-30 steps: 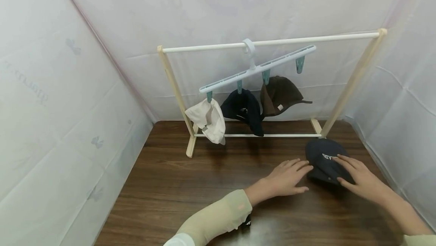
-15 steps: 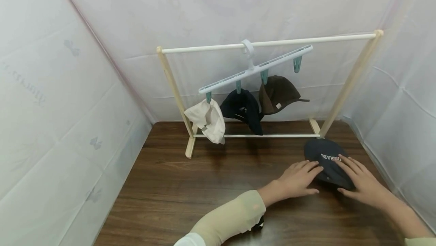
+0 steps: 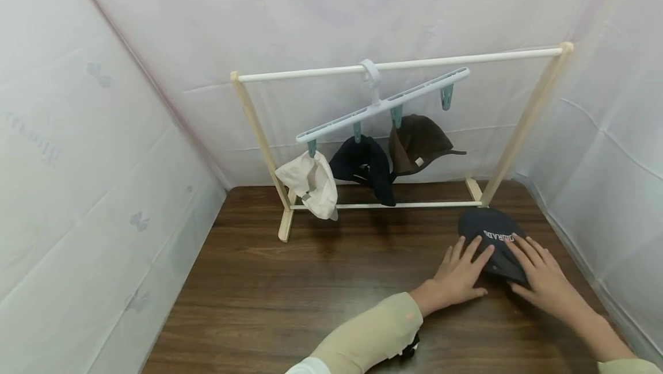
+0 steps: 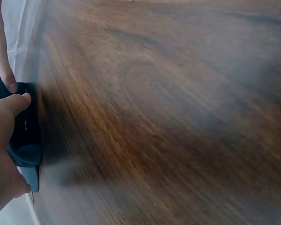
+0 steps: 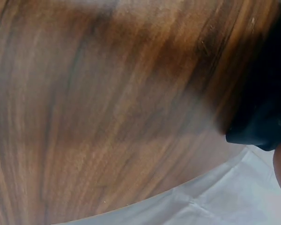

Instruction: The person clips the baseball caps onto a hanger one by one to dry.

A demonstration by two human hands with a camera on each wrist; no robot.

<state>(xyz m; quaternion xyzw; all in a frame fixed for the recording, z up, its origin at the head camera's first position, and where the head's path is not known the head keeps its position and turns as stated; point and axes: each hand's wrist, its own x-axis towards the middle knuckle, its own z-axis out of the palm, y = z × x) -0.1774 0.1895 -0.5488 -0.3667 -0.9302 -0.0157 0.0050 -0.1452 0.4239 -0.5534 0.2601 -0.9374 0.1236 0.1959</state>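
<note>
A dark navy cap [image 3: 487, 225] with white lettering lies on the table near the rack's right foot. My left hand [image 3: 457, 276] touches its left front edge with spread, fairly straight fingers. Over the lettering on the right side rest the extended fingers of my right hand [image 3: 548, 283]. In the left wrist view, the cap [image 4: 27, 154] sits beside my left thumb, with part of it hidden by the hand. The right wrist view catches only the dark cap [image 5: 260, 117] and a bit of a finger at the right edge.
A wooden rack with a white top rod [image 3: 445, 63] carries a pale blue clip hanger [image 3: 362, 114], tilted up to the right. A white cap [image 3: 317, 184], a navy cap [image 3: 357, 158] and a brown cap [image 3: 422, 144] hang from clips. The rightmost clip [image 3: 446, 98] holds nothing.
My left hand has moved right, from beside the cap onto its edge. The right hand stays at the cap, which has flattened slightly. The head view has shifted a little.
</note>
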